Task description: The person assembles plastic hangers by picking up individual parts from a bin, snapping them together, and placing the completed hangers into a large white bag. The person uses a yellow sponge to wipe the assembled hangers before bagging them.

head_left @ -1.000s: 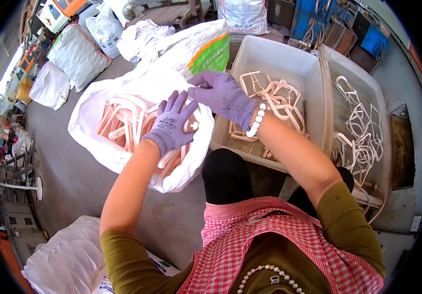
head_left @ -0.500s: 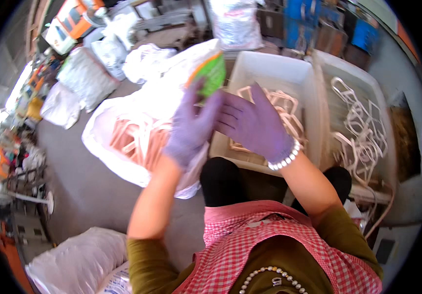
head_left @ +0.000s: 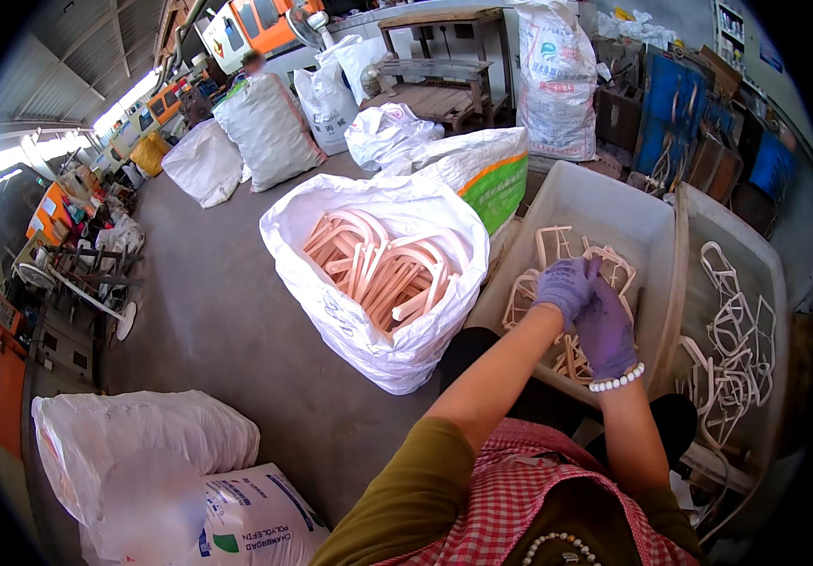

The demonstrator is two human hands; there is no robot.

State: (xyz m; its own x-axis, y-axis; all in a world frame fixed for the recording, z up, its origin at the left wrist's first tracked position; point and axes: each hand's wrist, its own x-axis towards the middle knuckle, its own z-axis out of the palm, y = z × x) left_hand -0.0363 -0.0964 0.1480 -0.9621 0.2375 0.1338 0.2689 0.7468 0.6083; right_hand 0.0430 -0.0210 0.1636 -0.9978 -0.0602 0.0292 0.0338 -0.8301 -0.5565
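My left hand (head_left: 567, 287) and my right hand (head_left: 605, 326), both in purple knit gloves, meet above a whitish plastic tub (head_left: 558, 196). Their fingers are bent and pressed together, and whatever they hold, if anything, is hidden. Below and around them in the tub lie pale pink moulded plastic frames (head_left: 554, 244), some reaching up past the left hand. A white woven sack (head_left: 331, 316) stands open to the left, filled with curved pale pink plastic pieces (head_left: 368, 267) that look like hangers.
A second tub (head_left: 708, 219) on the right holds whitish plastic frames (head_left: 732, 330). Behind the open sack is a white-and-green sack (head_left: 496, 189). Full sacks (head_left: 151, 429) lie at lower left. A wooden bench (head_left: 435, 71), a fan (head_left: 304, 28) and blue metal parts (head_left: 668, 108) stand farther back.
Both hands have moved from between the sack and the tub to low over the tub, closing together. The view has turned left, so the open sack shows fully.
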